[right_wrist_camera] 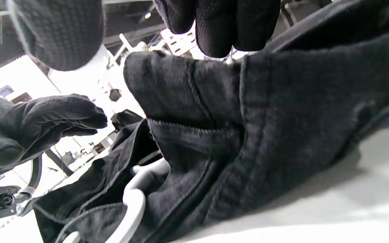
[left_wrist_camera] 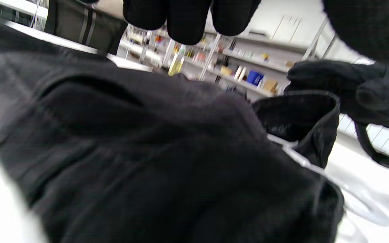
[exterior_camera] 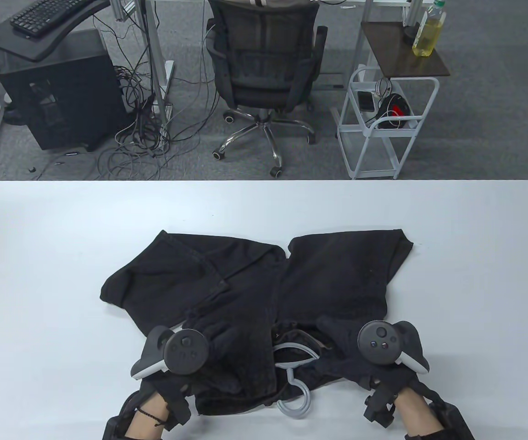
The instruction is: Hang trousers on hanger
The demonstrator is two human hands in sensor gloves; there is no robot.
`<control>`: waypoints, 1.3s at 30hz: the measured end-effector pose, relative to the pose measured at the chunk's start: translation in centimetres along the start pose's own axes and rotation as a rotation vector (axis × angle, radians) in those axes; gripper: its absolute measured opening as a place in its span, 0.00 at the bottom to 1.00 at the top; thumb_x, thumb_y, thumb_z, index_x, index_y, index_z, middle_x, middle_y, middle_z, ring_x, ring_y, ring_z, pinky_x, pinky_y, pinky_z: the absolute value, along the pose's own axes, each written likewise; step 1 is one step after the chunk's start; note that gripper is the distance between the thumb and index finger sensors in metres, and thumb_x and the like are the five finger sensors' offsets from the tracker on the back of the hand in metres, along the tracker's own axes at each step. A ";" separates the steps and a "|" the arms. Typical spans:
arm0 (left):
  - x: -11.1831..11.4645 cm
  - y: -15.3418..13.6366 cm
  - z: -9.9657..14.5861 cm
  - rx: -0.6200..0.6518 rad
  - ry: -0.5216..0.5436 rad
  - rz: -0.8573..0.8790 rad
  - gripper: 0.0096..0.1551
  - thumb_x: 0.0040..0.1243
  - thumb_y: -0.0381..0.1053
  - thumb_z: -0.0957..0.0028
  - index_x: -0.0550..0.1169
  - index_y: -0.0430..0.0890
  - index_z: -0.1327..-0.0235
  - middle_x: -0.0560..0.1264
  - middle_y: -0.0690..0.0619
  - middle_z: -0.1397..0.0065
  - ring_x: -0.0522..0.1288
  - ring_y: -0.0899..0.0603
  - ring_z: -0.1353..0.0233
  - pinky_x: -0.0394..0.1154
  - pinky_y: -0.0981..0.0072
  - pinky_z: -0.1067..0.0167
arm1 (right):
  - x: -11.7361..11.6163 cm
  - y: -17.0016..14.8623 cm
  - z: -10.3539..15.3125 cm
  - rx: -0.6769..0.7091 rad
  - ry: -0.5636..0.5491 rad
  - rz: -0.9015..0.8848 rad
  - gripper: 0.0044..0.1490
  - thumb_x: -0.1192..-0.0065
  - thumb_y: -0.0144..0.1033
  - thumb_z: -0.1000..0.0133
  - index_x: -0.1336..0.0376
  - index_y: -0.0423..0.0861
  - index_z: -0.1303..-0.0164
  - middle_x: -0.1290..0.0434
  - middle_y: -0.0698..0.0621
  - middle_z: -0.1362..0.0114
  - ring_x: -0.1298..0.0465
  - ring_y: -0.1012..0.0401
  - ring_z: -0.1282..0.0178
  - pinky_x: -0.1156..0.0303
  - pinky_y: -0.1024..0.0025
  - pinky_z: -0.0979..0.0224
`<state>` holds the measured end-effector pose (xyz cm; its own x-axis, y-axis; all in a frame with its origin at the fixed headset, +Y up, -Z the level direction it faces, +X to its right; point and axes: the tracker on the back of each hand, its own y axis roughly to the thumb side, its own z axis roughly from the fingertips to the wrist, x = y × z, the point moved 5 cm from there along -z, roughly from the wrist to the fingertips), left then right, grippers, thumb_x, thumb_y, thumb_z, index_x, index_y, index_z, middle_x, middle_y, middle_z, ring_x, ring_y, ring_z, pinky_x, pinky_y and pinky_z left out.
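Black trousers (exterior_camera: 291, 284) lie flat on the white table (exterior_camera: 39, 256), waist toward me, legs spread away. A pale grey hanger (exterior_camera: 293, 380) sits inside the waist opening, with its hook sticking out over the near table edge. My left hand (exterior_camera: 218, 334) is open over the left half of the waist; its fingers (left_wrist_camera: 184, 20) hang just above the cloth (left_wrist_camera: 147, 152). My right hand (exterior_camera: 337, 337) is open over the right half of the waistband; its fingers (right_wrist_camera: 221, 27) and thumb are spread above the fabric (right_wrist_camera: 282, 118). The hanger's arm (right_wrist_camera: 135, 202) shows under the cloth.
The table's far edge (exterior_camera: 264, 182) runs across the middle of the table view. Beyond it stand an office chair (exterior_camera: 266, 68), a white wire cart (exterior_camera: 383, 123) and a black computer case (exterior_camera: 57, 91), all off the table.
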<state>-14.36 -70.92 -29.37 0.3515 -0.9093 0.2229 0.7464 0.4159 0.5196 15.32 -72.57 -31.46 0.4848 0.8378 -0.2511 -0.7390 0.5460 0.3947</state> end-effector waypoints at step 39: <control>-0.5 -3.0 0.5 -0.224 0.123 -0.208 0.55 0.45 0.77 0.50 0.46 0.51 0.16 0.42 0.43 0.13 0.37 0.30 0.17 0.41 0.27 0.29 | 3.2 -3.9 0.8 -0.275 -0.244 0.139 0.60 0.44 0.69 0.55 0.61 0.55 0.18 0.59 0.50 0.11 0.60 0.49 0.11 0.72 0.46 0.17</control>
<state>-17.06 -71.71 -30.64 0.2335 -0.9721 0.0227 0.9105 0.2268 0.3459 20.14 -72.08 -33.10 0.4435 0.8961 0.0184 -0.8873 0.4361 0.1501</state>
